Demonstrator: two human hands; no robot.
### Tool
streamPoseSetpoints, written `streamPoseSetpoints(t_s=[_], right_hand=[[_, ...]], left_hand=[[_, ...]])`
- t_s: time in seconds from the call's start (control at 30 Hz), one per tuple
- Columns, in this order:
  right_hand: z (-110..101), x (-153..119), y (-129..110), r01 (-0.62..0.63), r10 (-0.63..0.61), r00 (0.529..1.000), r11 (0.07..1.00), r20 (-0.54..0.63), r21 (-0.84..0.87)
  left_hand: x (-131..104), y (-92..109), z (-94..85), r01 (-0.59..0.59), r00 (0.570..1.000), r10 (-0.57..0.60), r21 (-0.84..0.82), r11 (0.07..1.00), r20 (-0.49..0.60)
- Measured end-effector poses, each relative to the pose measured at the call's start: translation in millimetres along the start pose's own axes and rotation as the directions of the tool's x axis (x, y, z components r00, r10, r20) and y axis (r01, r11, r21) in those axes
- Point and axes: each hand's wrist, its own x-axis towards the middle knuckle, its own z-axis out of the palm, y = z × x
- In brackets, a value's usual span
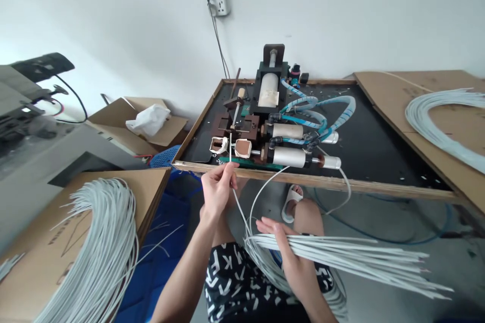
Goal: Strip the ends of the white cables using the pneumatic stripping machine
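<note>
My left hand (220, 184) is closed in a pinch on a single white wire (230, 154) at the front edge of the table. The wire's tip reaches up between the two padded jaws (242, 148) of a pneumatic machine (270, 88). Against my lap, my right hand (290, 252) is wrapped round a bundle of white wires (359, 257), thumb on top. Their straight ends fan out to the right, and the rest loops down over my legs. The pinched wire runs back toward this bundle.
On the left, a large bundle of white wires (109, 212) lies on cardboard (151, 181). An open carton (151, 136) holding a white bag stands behind it. At right, another wire coil (435, 116) rests on cardboard. Blue air hoses (322, 111) curl over the black tabletop (364, 146), which has a wooden rim.
</note>
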Motion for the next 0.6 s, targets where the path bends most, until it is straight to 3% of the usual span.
streamPoseSetpoints(t_s=[0.27, 0.6], right_hand=[[-0.4, 3.2, -14.9, -0.012, 0.012, 0.999, 1.000, -0.037, -0.004], [-0.2, 5.0, -4.8, -0.010, 0.010, 1.000, 0.998, -0.010, -0.061]], left_hand=[[12.3, -7.5, 3.1, -0.010, 0.999, 0.006, -0.097, 0.995, -0.045], [13.9, -10.1, -1.2, 0.026, 0.999, -0.029, -0.130, 0.991, -0.021]])
